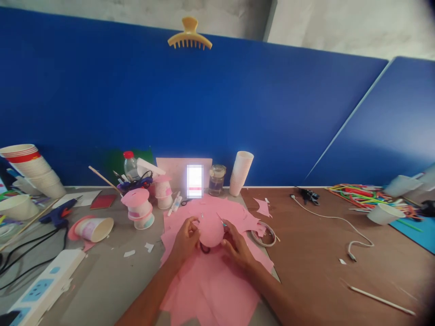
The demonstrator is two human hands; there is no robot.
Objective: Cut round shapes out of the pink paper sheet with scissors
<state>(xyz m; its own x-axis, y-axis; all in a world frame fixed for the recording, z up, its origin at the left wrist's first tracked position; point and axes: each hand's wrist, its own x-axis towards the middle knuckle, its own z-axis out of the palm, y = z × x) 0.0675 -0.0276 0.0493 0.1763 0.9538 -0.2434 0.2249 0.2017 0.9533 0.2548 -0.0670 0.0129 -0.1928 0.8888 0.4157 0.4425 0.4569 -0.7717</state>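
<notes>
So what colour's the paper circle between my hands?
The paper circle is pink, in the head view.

A blue partition [217,104] stands before a mottled grey wall [136,12].

Reference point: glass jar [216,183], which is standing before the blue partition [272,113]. Just right of the jar, a tall stack of white cups [241,174] is leaning rightward. Just left of the jar, a bright screen [195,180] is glowing. High above the jar, slightly left, a yellow claw clip [190,34] is sitting at the partition's top edge. Well left of the jar, a red-capped bottle [130,166] is standing; farther left, a blue glue gun [56,216] is lying beyond a white power strip [49,277]. Far right of the jar, coloured straws [360,192] are lying heaped.
</notes>
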